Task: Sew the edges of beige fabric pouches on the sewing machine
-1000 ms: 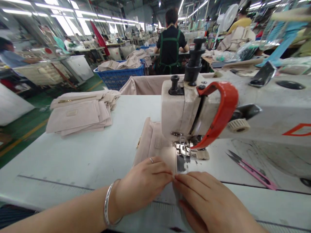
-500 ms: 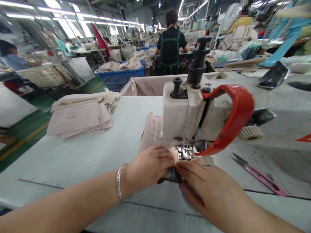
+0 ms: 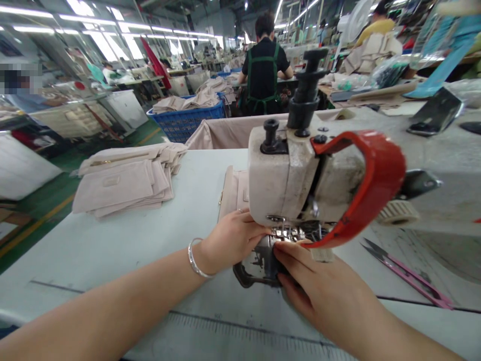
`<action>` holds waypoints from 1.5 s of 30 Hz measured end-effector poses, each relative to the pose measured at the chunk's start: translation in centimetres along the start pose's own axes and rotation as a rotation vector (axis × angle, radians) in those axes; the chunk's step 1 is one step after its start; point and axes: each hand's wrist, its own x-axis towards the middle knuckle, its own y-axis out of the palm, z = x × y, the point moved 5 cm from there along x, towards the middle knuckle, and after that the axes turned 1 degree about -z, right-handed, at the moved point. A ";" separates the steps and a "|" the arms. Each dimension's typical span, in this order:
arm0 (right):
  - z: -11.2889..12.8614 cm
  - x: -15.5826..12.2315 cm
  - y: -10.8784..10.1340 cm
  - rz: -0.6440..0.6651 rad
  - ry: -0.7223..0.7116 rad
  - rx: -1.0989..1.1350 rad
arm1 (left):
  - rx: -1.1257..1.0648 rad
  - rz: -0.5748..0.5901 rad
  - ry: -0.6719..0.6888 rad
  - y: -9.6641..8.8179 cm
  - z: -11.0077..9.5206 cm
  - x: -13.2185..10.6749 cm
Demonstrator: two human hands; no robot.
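Observation:
A beige fabric panel (image 3: 230, 195) with a zipper along its left edge and a small patch lies partly under the head of a sewing machine (image 3: 276, 175). My left hand (image 3: 235, 235), a silver bangle on its wrist, closes on the panel's near edge, fingertips just left of the metal presser foot (image 3: 287, 233). Close to the foot on its near right side is my right hand (image 3: 319, 281), fingers stretched forward, thumb lower and apart. Its fingertips touch the machine bed (image 3: 263, 263). The machine head and my fingers hide much of the panel.
Pink-handled thread snips (image 3: 409, 276) lie right of my right hand. A red curved guard (image 3: 383, 180) juts from the machine. Stacked beige panels (image 3: 120, 183) are on the table's left. Beyond stand a blue basket (image 3: 184, 123) of fabric and a seated person (image 3: 265, 70).
The fabric panel and my left hand have moved away from me, baring more of the machine bed. My right hand stays near the foot. The view has shifted slightly.

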 end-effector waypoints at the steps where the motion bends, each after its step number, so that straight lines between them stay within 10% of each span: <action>1: 0.0 0.0 -0.1 -0.006 -0.002 -0.001 | -0.002 -0.008 -0.013 0.0 0.1 0.0; 13: -0.4 -0.1 0.2 0.091 0.048 0.053 | 0.004 -0.014 -0.067 -1.2 0.2 0.1; 17: -0.5 -0.5 0.1 0.086 0.003 0.107 | -0.044 0.147 -0.155 -2.8 -1.5 0.0; 30: 1.1 -0.8 0.4 0.190 -0.048 0.073 | 0.089 0.315 0.122 -1.7 -4.2 -3.8; 45: 0.5 -2.0 0.2 0.122 -0.073 0.134 | -0.016 0.129 0.070 -1.4 -6.9 -6.0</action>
